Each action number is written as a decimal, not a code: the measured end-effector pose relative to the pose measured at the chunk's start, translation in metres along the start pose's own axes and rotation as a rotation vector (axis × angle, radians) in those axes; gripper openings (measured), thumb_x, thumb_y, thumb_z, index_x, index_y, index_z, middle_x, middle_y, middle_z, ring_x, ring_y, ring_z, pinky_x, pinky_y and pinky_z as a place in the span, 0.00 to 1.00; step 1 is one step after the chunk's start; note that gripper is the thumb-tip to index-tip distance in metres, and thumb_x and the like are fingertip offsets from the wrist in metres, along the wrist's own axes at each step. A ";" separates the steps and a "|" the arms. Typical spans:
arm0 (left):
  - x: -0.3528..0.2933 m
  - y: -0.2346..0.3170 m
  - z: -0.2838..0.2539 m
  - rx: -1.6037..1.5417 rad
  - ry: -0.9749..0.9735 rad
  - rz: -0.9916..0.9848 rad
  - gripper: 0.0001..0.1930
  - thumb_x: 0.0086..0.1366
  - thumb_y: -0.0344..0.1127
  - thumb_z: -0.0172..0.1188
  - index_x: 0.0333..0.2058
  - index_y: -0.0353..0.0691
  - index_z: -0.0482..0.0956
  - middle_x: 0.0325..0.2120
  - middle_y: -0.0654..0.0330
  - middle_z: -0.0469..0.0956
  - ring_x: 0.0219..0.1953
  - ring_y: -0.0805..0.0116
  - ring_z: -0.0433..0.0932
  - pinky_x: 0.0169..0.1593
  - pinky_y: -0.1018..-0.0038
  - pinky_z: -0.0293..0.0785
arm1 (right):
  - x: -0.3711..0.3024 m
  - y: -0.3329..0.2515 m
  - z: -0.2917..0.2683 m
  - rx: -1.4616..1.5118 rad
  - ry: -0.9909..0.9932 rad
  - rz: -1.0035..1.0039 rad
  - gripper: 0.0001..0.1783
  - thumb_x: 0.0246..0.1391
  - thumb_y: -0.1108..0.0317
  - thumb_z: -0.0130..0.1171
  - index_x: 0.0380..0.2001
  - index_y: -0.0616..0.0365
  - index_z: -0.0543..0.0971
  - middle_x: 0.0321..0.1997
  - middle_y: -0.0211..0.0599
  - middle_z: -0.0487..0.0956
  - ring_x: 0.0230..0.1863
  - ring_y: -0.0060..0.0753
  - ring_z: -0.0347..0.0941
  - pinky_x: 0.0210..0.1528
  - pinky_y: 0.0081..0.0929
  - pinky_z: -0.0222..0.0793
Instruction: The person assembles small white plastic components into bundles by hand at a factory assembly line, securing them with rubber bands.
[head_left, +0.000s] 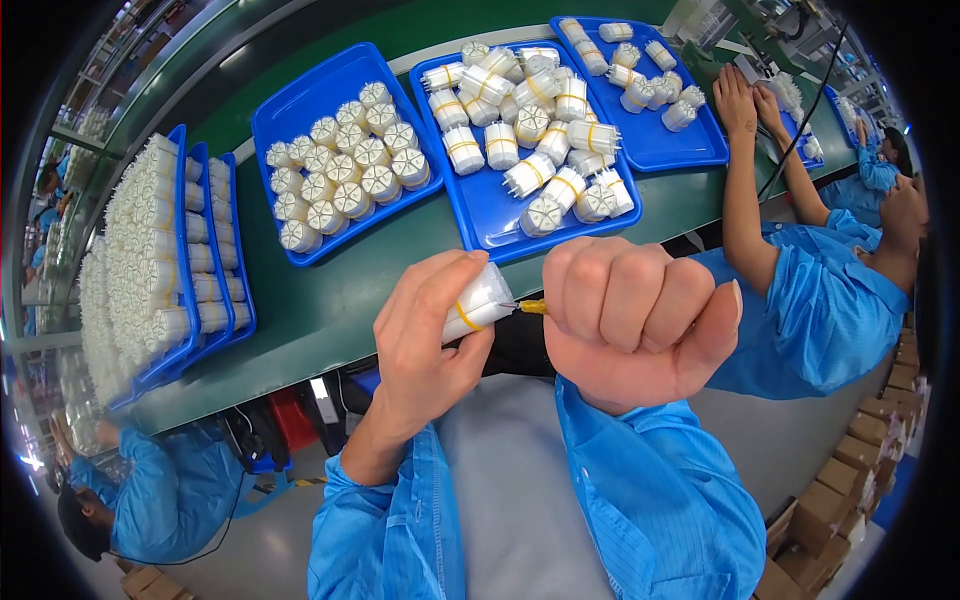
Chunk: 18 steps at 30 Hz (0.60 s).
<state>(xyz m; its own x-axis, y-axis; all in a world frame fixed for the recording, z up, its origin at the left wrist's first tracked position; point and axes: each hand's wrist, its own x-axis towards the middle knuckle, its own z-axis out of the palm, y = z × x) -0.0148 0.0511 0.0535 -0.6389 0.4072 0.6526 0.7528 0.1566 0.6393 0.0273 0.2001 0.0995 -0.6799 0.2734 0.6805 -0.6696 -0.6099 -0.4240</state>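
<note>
My left hand [428, 335] grips a white plastic cylinder [484, 298] with a yellow band around it, tilted so that one end faces right. Closed in a fist, my right hand [640, 318] holds a small screwdriver [532, 306] with a yellow, see-through handle. Its thin metal shaft meets the right end of the cylinder; whether the tip sits inside cannot be made out. Most of the handle is hidden in the fist. Beyond my hands, a blue tray [478, 232] bears many similar banded cylinders lying loose at various angles.
To its left, another blue tray [285, 98] holds cylinders standing in rows. Stacked blue trays [192, 250] full of white parts rise at the green bench's [300, 330] left end. A third tray [650, 152] lies at right, near a co-worker's hands [738, 105]. Cardboard boxes [815, 515] line the floor.
</note>
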 end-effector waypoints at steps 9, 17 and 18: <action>-0.001 0.000 -0.001 -0.002 0.017 0.004 0.29 0.38 0.15 0.61 0.46 0.35 0.74 0.39 0.50 0.78 0.38 0.54 0.78 0.41 0.67 0.75 | -0.002 0.002 0.001 -0.002 0.027 -0.012 0.29 0.68 0.49 0.34 0.15 0.52 0.61 0.13 0.26 0.61 0.14 0.25 0.50 0.21 0.28 0.49; -0.003 -0.005 -0.001 0.013 0.040 0.035 0.28 0.38 0.15 0.60 0.44 0.35 0.74 0.38 0.50 0.78 0.36 0.54 0.78 0.38 0.67 0.76 | -0.005 0.005 -0.002 -0.053 0.016 0.047 0.27 0.69 0.53 0.35 0.15 0.52 0.60 0.13 0.26 0.60 0.14 0.24 0.50 0.21 0.28 0.48; -0.003 -0.005 -0.001 0.011 0.038 0.039 0.28 0.38 0.15 0.60 0.44 0.35 0.74 0.38 0.50 0.78 0.36 0.54 0.78 0.38 0.67 0.76 | -0.005 0.005 -0.003 -0.054 0.016 0.047 0.27 0.69 0.53 0.35 0.15 0.52 0.60 0.13 0.26 0.60 0.14 0.24 0.50 0.21 0.28 0.48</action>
<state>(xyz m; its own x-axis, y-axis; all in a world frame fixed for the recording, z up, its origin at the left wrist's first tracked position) -0.0166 0.0479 0.0484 -0.6147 0.3784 0.6921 0.7787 0.1517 0.6088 0.0267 0.1972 0.0920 -0.7151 0.2577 0.6497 -0.6519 -0.5812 -0.4870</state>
